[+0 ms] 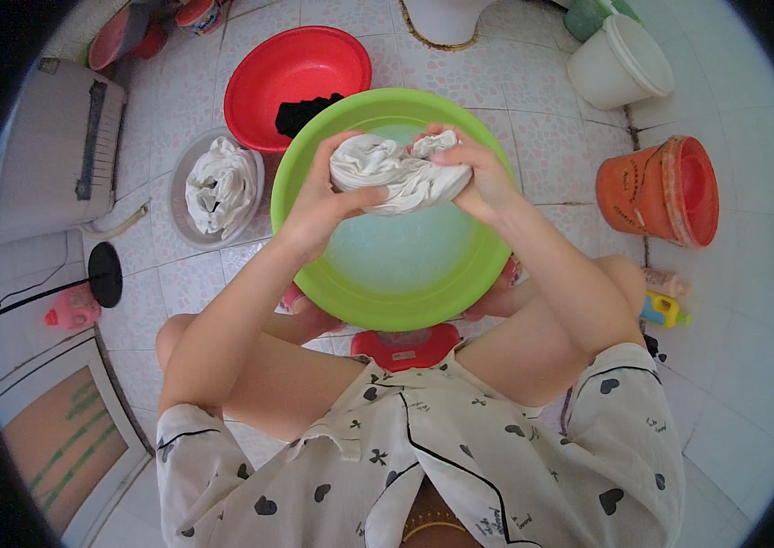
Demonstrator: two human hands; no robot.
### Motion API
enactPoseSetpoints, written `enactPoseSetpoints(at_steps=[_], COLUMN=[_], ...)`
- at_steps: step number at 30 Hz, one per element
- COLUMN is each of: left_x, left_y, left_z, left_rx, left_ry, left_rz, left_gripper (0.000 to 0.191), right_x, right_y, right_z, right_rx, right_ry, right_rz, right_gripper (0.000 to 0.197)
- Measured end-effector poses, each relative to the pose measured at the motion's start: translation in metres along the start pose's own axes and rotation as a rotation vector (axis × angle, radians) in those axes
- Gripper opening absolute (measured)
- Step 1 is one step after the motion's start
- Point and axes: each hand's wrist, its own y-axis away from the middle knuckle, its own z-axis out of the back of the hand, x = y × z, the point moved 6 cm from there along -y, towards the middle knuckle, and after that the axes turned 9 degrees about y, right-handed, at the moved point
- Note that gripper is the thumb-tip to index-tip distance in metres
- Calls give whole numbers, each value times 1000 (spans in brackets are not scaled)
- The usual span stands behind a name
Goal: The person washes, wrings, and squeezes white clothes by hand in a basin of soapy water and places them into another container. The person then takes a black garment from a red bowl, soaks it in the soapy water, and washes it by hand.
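Observation:
A bunched white cloth (407, 179) hangs over the green basin (400, 315) between my two hands. My left hand (332, 188) grips its left end, thumb across the front and fingers mostly hidden behind. At the other end, my right hand (472, 168) is closed around the cloth, with a small folded lump of it showing near the fingertips. Below the cloth, cloudy pale-blue water (414, 253) covers the bottom of the basin.
A red basin (298, 58) holding black cloth (301, 115) touches the green one. To the left, a pale bowl (178, 205) holds white fabric (222, 185). An orange bucket (633, 192), a white bucket (609, 68) and a yellow bottle (662, 309) stand by the right wall.

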Motion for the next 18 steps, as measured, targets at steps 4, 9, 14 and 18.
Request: enactPoseSetpoints(at_steps=[4, 9, 14, 18], left_x=[5, 21, 23, 29], left_y=[3, -3, -6, -4], left_z=[13, 30, 34, 33], left_rx=[-210, -289, -246, -200], left_ry=[217, 362, 600, 577], left_rz=[172, 213, 192, 300], left_gripper=[56, 49, 50, 52], right_x=[8, 2, -8, 3], right_y=[16, 23, 23, 20], right_z=[-13, -6, -13, -1], right_rx=[78, -92, 193, 68], right_ry=[194, 697, 706, 758], right_rz=[114, 20, -37, 67], right_gripper=[59, 68, 44, 29])
